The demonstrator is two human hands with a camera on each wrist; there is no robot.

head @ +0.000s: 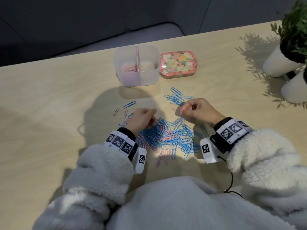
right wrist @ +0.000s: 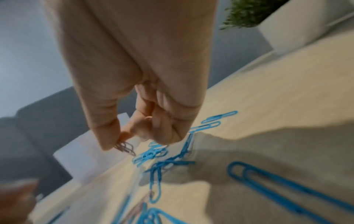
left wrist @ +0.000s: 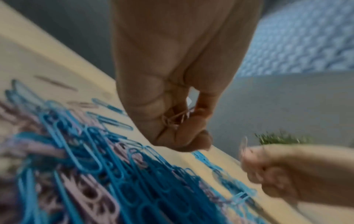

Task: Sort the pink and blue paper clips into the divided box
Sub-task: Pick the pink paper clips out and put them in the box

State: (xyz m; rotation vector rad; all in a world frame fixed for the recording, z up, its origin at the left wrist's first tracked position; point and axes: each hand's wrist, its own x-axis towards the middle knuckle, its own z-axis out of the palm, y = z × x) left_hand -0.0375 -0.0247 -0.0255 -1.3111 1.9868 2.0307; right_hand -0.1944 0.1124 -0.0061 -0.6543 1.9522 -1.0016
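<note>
Pink clips [left wrist: 176, 119] pinched in left hand [head: 142, 120]; right hand [head: 199, 112] pinches pink clips too.

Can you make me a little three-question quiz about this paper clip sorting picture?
1. True or false: the left hand holds pink paper clips.
2. Which colour of clips already lies in the divided box? A blue, B pink, C green.
3. Fill in: the flowery tin stands on the box's ___ side.

Key: 1 true. 2 B. 3 right.
</note>
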